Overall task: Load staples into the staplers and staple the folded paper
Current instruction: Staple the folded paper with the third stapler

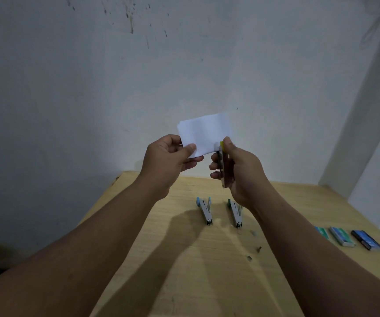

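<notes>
head view:
L hand [169,156]: raised above table, thumb + curled fingers pinching lower-left corner of folded paper [205,133].
R hand [234,170]: raised, fingers wrapped round yellow-tipped stapler [222,165], held roughly upright, yellow end up.
folded paper: white, small rectangle, held in air in front of wall [138,76], well above table; slightly tilted, right side higher.
stapler vs paper: yellow end at paper's lower-right edge, touching/overlapping it; can't tell if paper sits between the stapler's arms.
table [184,271]: light wood, below both forearms.
blue-tipped stapler [205,210]: lying on table, hinged apart, blue end away from camera.
green-tipped stapler [235,213]: lying on table just right of the blue one, near-parallel, partly hidden by R wrist.
staple boxes: three at table's right edge, in a row; green box [321,233] partly behind R forearm, pale green box [342,239] in middle, dark blue box [366,241] rightmost.
loose bits [259,248]: few small metal pieces on table betw staplers and boxes, prob staple strips, too small to confirm.
wall: pale grey-white, dark splatter marks near top.
</notes>
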